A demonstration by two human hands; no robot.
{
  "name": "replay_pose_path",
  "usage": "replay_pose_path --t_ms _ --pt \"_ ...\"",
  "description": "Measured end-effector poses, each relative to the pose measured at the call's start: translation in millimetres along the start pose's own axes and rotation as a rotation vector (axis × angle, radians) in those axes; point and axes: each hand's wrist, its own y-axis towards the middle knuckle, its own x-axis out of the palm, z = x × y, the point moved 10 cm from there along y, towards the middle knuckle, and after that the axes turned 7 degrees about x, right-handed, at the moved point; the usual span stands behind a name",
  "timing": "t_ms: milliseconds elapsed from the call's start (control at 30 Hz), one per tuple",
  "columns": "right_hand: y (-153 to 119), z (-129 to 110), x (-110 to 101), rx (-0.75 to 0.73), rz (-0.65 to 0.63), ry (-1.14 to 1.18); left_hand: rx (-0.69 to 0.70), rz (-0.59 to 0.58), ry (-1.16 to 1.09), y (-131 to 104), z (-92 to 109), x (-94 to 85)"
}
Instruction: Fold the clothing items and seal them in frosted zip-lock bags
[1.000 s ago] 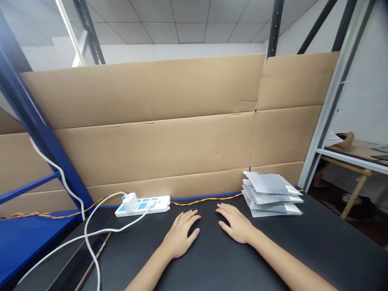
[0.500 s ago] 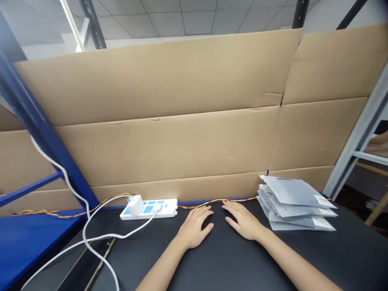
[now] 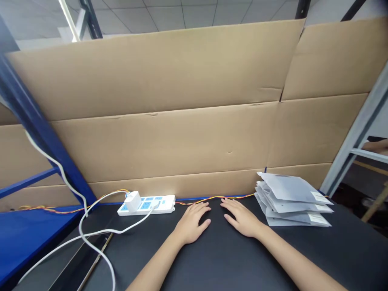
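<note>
My left hand (image 3: 191, 223) lies palm down on the black tabletop (image 3: 209, 262), thumb out to the side and holding nothing. To its left sits a white power strip (image 3: 165, 204) with blue sockets. My right hand (image 3: 241, 218) rests flat on the same surface, fingers stretched forward and empty. A gap separates the two hands. Right of my right hand, not touching it, is a stack of translucent plastic folders (image 3: 291, 198) with white labels at their right corners. Just beyond my fingertips runs a thin red and yellow wire (image 3: 212, 197).
A cardboard wall (image 3: 169, 149) closes off the back. White cables (image 3: 110, 231) loop across the left side, and a white adapter (image 3: 132, 201) is plugged into the strip. A blue post (image 3: 39, 117) stands left, a grey post (image 3: 348, 149) right. Part of another person's arm (image 3: 376, 146) shows at far right.
The whole view has shifted slightly, with everything sitting a little higher and further left in the picture. Both hands stay flat in the same place on the table.
</note>
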Motion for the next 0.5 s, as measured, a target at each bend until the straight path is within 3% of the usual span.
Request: replay_pose_path --t_ms 500 --pt "-3.2 -2.7 -3.1 0.002 0.044 -0.005 0.014 0.019 0.034 -2.7 4.2 -2.2"
